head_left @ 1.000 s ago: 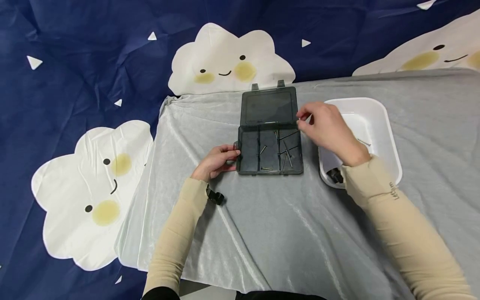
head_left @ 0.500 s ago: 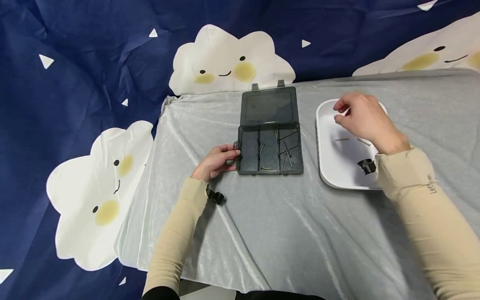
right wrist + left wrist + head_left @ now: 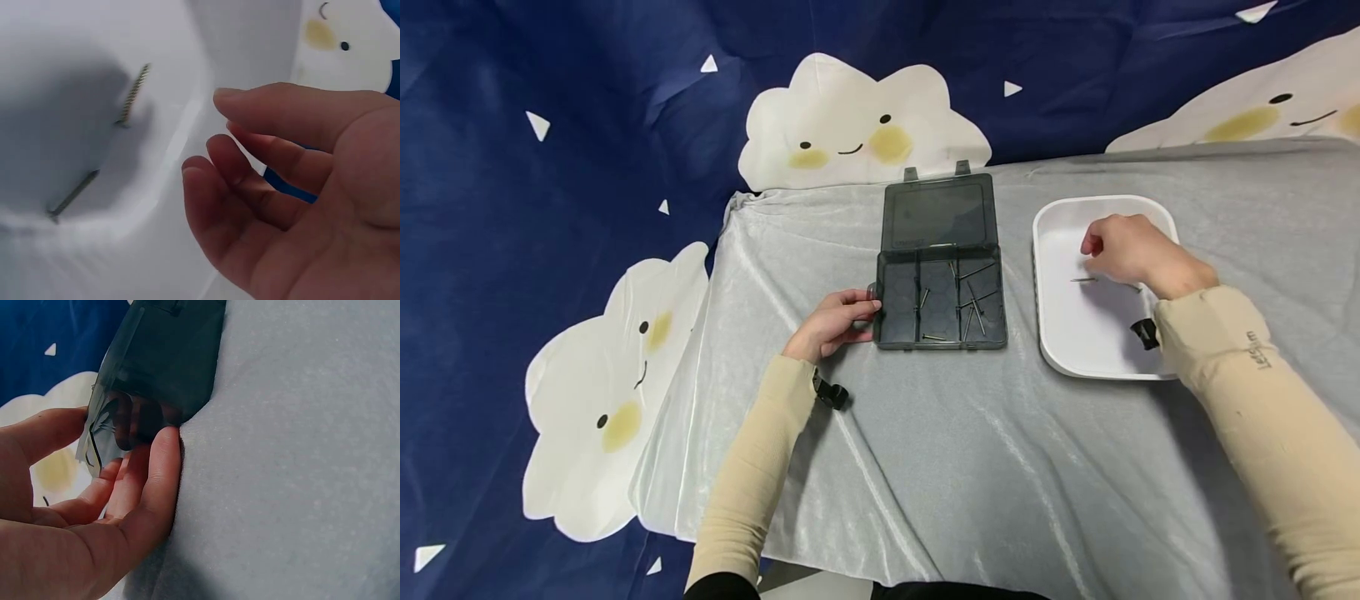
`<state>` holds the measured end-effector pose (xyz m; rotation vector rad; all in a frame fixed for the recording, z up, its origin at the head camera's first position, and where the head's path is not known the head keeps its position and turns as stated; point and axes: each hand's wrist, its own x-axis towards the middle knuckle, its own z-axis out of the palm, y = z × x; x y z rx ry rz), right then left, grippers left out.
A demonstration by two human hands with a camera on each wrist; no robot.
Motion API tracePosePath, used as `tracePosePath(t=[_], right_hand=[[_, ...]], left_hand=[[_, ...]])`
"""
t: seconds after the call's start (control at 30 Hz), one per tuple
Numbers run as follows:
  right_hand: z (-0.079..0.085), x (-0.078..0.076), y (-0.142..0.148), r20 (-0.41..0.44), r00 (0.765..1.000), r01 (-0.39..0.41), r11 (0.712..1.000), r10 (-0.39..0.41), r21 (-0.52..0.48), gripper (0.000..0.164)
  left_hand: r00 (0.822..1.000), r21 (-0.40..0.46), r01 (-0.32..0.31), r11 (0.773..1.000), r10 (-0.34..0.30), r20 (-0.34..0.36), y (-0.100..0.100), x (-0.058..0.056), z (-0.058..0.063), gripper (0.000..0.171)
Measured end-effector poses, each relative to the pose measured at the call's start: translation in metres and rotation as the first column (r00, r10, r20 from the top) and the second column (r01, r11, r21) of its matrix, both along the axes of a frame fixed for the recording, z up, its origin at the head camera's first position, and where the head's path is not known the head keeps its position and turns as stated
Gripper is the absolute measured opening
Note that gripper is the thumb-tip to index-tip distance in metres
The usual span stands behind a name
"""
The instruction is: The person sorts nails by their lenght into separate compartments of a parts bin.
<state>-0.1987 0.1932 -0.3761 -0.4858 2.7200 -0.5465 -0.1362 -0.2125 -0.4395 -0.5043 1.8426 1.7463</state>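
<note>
My left hand (image 3: 832, 323) grips the left edge of a smoky dark plastic compartment box (image 3: 897, 304), whose lid (image 3: 938, 212) is folded back. In the left wrist view the thumb lies on one side of the box's edge and the fingers (image 3: 164, 469) on the other. Several screws lie in the box's right compartment, and two more in the middle one. Over a white tub (image 3: 1075, 371) hovers my right hand (image 3: 1131, 254), its fingers loosely bent with nothing between them. Below it in the tub are a brass-coloured threaded screw (image 3: 133, 97) and a darker screw (image 3: 74, 195).
A grey velvety cloth (image 3: 940, 450) covers the table under both containers. Behind it hangs a dark blue backdrop (image 3: 1060, 58) with smiling clouds. Each wrist wears a small black camera.
The right hand has moved right from the box's right side to over the tub, then lowered towards the screws in it. The left hand and box have stayed put.
</note>
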Motion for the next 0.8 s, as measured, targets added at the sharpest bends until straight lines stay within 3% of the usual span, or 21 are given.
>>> tracePosePath(t=[0.37, 0.8], right_hand=[[-0.03, -0.003, 0.0, -0.03, 0.987, -0.159, 0.986, 0.161, 0.042, 0.012], [-0.04, -0.001, -0.006, -0.006, 0.99, -0.14, 0.985, 0.141, 0.1, 0.012]], left_hand=[[1.0, 0.001, 0.002, 1.0, -0.002, 0.001, -0.001, 0.0, -0.001, 0.037], [1.0, 0.006, 0.013, 1.0, -0.013, -0.001, -0.002, 0.0, -0.001, 0.037]])
